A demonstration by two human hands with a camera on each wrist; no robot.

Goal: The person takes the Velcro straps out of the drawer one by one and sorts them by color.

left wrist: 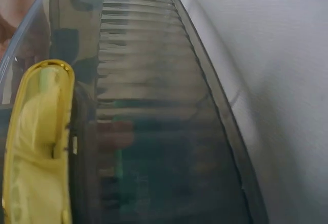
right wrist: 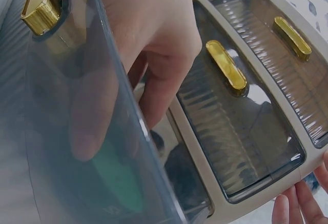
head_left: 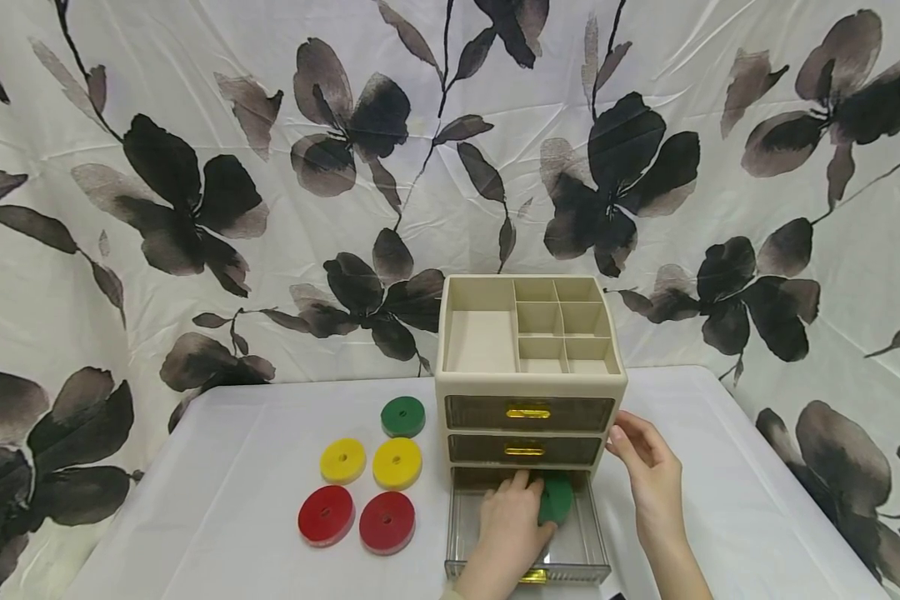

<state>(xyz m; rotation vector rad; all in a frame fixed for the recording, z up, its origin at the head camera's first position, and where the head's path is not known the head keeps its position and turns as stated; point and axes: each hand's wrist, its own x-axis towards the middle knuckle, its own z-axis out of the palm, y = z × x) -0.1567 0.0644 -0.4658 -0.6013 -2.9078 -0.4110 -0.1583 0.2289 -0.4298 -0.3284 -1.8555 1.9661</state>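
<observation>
A beige desktop organizer [head_left: 532, 382] has its clear bottom drawer [head_left: 588, 554] pulled out. My left hand [head_left: 508, 525] reaches down into this drawer, holding a green disc [head_left: 558, 498] between thumb and fingers. Through the clear drawer front, the right wrist view shows the thumb beside the green disc [right wrist: 115, 175]. The left wrist view has the drawer's gold handle [left wrist: 38, 147] up close. My right hand [head_left: 654, 475] is at the organizer's right side, its fingertips touching the side wall near the middle drawer.
Left of the organizer lie another green disc [head_left: 402, 416], two yellow discs [head_left: 397, 463] and two red discs [head_left: 387, 522] on the white tablecloth [head_left: 232, 467]. Two upper drawers [head_left: 528, 413] are closed. Divided compartments [head_left: 540, 318] form the organizer's top. Floral cloth [head_left: 495, 208] hangs behind.
</observation>
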